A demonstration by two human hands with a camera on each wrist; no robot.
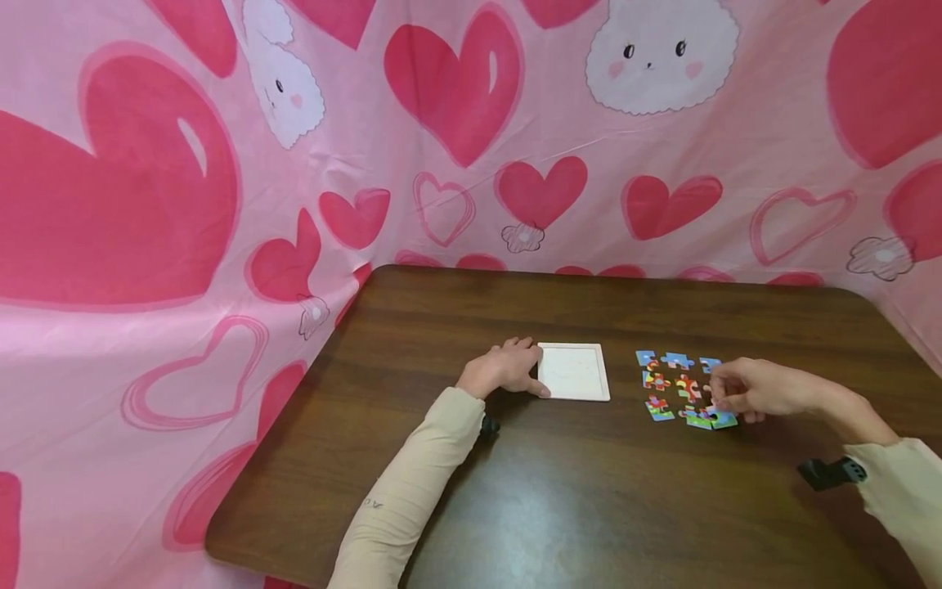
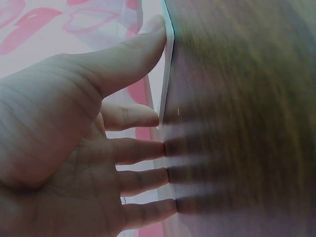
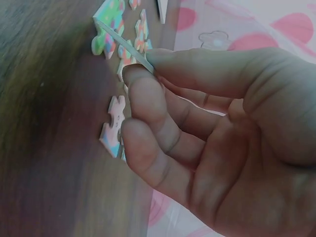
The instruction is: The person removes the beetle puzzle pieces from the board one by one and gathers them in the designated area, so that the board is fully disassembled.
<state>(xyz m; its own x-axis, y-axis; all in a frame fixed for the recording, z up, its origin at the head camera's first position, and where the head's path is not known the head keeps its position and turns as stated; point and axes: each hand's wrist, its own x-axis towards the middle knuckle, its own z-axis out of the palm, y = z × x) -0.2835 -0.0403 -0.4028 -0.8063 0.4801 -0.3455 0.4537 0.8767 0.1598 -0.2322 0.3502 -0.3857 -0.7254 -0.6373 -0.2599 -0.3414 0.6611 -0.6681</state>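
A shallow white square puzzle tray (image 1: 581, 373) with a raised rim lies on the table. My left hand (image 1: 508, 366) rests at its left side; in the left wrist view the thumb and index finger touch the tray edge, and the other fingertips rest on the wood. To the right, my right hand (image 1: 761, 388) pinches a thin puzzle piece (image 3: 123, 43) between thumb and fingertips, tilted and seen nearly edge-on in the right wrist view. Several colourful jigsaw pieces (image 1: 688, 388) lie apart in loose rows beside that hand, some partly hidden by its fingers.
The dark wooden table (image 1: 574, 499) has rounded corners. A pink curtain (image 1: 353, 180) with hearts and white animal faces hangs behind it and along its left side. Black straps with small devices (image 1: 832, 473) sit at both wrists.
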